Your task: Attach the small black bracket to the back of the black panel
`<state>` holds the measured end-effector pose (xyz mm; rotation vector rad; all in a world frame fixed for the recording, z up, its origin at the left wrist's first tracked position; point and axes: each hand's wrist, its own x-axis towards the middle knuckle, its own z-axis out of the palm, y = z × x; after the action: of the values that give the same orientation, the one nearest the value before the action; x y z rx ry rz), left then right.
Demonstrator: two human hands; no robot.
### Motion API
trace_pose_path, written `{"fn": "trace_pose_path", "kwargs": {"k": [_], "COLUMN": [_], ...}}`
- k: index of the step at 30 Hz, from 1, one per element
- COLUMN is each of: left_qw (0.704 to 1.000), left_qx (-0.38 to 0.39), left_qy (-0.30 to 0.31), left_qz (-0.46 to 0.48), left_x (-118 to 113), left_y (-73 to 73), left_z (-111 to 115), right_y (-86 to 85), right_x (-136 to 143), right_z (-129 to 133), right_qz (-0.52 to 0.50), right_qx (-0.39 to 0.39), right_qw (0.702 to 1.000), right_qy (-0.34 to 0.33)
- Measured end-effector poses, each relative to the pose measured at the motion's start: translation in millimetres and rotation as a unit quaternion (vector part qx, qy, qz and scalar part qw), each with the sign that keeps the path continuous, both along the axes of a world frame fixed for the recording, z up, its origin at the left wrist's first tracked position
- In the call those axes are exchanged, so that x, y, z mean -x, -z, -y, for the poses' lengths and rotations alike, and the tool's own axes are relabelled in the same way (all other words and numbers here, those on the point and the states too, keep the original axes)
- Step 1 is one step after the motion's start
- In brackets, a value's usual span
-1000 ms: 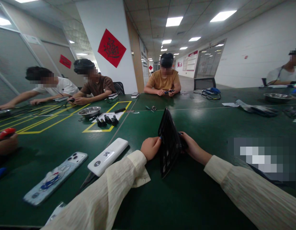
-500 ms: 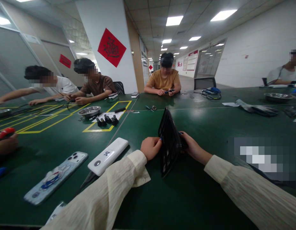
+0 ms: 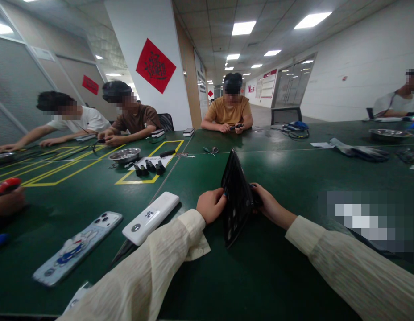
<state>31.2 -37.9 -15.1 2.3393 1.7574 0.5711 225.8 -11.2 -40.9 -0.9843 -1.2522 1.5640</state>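
A thin, black rectangular panel [image 3: 238,207] stands on edge, tilted, between my hands in the head view. Recessed sections show dimly on its left face; the right face is mostly turned away. My left hand [image 3: 211,205] has curled fingers, with the thumb pressed to the panel's left face near its edge. On the other side, my right hand [image 3: 269,203] grips the panel or a dark part at its back, its fingertips partly hidden. To the left of my left hand lies a white power bank [image 3: 151,218] marked 26.
Left of the power bank is a phone in a patterned case [image 3: 78,247]. Farther off are several black cylindrical parts [image 3: 150,167], a metal bowl [image 3: 124,155] and small tools [image 3: 210,151]. Gloves [image 3: 357,150] lie at right. Several people sit around the green table [image 3: 287,276].
My hands and the panel stay almost still. At far left, a co-worker's head and outstretched arm have shifted slightly right.
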Motion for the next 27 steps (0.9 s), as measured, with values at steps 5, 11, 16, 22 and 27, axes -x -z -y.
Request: {"fn": "trace_pose_path", "kwargs": {"k": [5, 11, 16, 22, 27], "left_qw": [1.000, 1.000, 1.000, 0.999, 0.999], "left_qx": [0.005, 0.004, 0.014, 0.021, 0.017], "left_qy": [0.006, -0.005, 0.001, -0.012, 0.007], "left_qz": [0.020, 0.015, 0.011, 0.032, 0.032], "left_x": [-0.3, 0.7, 0.6, 0.3, 0.5], "left_y": [1.4, 5.5, 5.7, 6.3, 5.7], "left_z": [-1.2, -3.1, -2.7, -4.6, -4.0], "right_y": [-0.1, -0.2, -1.7, -3.0, -3.2], "right_x": [-0.2, -0.9, -0.1, 0.7, 0.1], "right_z": [0.9, 0.5, -0.2, 1.1, 1.7], "right_qz": [0.010, 0.006, 0.011, 0.012, 0.011], "right_qx": [-0.006, -0.008, 0.004, 0.002, 0.000], "right_qw": [1.000, 1.000, 1.000, 1.000, 1.000], "right_qy": [-0.004, -0.008, -0.001, 0.005, -0.002]}}
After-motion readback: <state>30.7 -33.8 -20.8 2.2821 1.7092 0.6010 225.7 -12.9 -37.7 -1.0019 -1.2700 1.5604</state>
